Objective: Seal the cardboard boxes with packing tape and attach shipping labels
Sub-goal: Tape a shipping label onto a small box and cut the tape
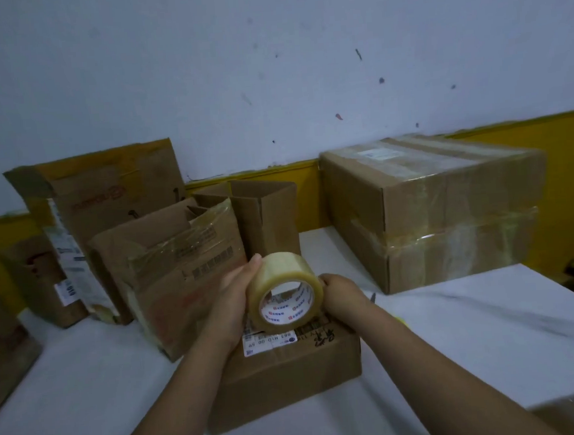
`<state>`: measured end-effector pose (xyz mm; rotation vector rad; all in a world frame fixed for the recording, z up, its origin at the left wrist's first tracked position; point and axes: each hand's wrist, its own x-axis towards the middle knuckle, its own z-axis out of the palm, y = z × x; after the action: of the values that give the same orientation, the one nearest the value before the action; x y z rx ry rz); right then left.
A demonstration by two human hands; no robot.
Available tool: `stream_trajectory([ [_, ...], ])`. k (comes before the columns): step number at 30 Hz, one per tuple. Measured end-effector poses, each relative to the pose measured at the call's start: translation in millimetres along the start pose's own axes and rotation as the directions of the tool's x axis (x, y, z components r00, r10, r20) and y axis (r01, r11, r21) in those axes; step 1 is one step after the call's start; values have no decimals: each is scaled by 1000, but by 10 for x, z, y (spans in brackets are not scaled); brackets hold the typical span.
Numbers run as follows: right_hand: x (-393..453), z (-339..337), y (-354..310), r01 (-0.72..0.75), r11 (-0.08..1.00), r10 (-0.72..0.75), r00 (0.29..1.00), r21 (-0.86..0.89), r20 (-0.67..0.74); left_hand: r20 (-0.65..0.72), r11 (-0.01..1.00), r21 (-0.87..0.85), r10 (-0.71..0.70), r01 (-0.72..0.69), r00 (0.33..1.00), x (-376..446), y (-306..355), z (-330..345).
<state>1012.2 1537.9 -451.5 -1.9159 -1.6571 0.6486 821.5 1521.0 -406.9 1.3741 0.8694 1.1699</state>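
Both hands (pixel 232 300) around tape roll (pixel 284 293), core camera-facing.

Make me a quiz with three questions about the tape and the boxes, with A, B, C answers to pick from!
1. Where is the roll of tape?
A. lying flat on the white table
B. held up over the small box in front
C. inside the open box at the back

2. What colour is the stripe along the bottom of the wall?
A. yellow
B. red
C. green

3. What is the big box on the right like?
A. flaps standing wide open
C. squashed flat
B. closed and wrapped with clear tape

Answers:
1. B, because the left hand and the right hand grip the roll from both sides above the small box.
2. A, because the band under the pale wall is yellow.
3. B, because its top is shut and shiny tape runs around it.
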Motion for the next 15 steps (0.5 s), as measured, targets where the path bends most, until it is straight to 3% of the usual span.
stream_trajectory([
  [2,19,-20,21,3,993,-4,1000,-119,-8,-13,991,131,-10,12,1000,0,131,29],
  [3,31,-12,21,-4,987,1,1000,-159,-18,-13,960,280,-9,12,1000,0,226,19],
  [5,13,3,0,-12,981,0,998,-193,-59,65,820,570,21,-54,998,2,470,-48],
  [8,-25,-3,-22,7,967,-35,994,-255,-106,199,534,831,-22,-157,980,63,873,-210],
  [10,-67,-15,-47,14,950,-54,992,-310,-118,207,336,928,-113,-159,972,121,1004,-254],
  [12,-88,-9,-57,14,937,-58,992,-350,-114,197,200,967,-196,-158,961,173,976,-251],
  [15,-91,15,-66,8,920,-67,988,-393,-136,188,158,976,-242,-153,952,226,875,-283],
])
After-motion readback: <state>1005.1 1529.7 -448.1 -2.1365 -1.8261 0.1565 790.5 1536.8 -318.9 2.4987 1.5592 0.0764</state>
